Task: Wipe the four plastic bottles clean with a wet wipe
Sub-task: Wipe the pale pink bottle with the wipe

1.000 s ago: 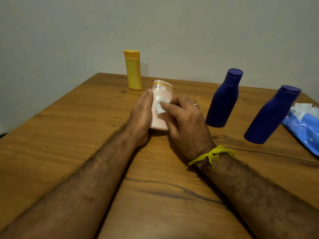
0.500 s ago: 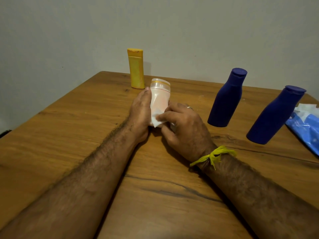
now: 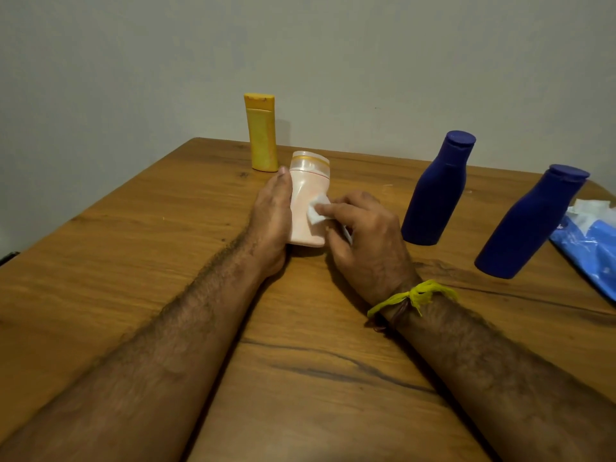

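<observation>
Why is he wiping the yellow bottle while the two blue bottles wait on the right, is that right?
Not quite. In the head view, the wipe rubs the pink bottle; the yellow bottle stands untouched behind. The two blue bottles do wait on the right.

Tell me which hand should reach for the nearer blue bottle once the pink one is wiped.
Probably the right hand: it already pinches the wet wipe and sits beside the nearer blue bottle. The left hand steadies the pink bottle on its far side.
</observation>
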